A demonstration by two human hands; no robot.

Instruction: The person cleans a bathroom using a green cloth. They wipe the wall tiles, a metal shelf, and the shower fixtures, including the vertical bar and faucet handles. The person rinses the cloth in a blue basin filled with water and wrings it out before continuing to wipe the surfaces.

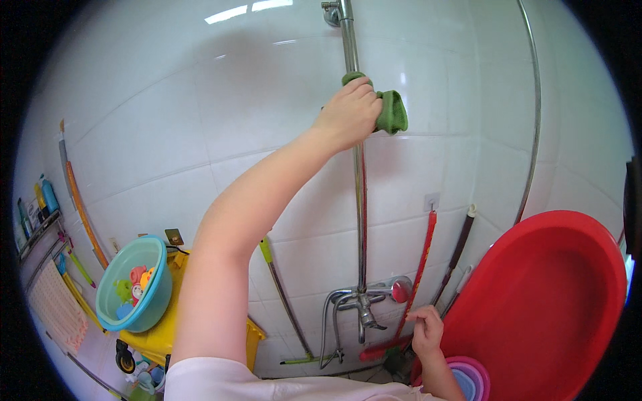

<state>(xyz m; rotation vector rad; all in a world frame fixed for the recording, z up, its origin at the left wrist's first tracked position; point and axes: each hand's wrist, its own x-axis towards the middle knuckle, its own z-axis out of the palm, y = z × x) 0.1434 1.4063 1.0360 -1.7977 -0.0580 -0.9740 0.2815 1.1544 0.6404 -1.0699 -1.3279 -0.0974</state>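
My left hand (353, 113), with the arm stretched up, is closed on a green cloth (392, 113) wrapped around the vertical chrome shower pipe (360, 215). Part of the cloth hangs out to the right of the pipe. Lower down, my right hand (426, 328) is raised with its fingers curled, near the red-handled brush and the left edge of the big red tub; whether its fingers touch anything is unclear. The chrome shower mixer tap (365, 301) sits on the pipe's lower end, with a looped hose (325, 331) and a round shower head (401, 289) beside it.
A large red plastic tub (531, 301) leans at right, with stacked basins (481, 373) below. A red-handled brush (426, 250) hangs on the wall. At left, a blue basin (163, 285) of toys rests on a yellow bin (185, 306). A squeegee (286, 290) leans between. A bottle shelf (40, 233) is far left.
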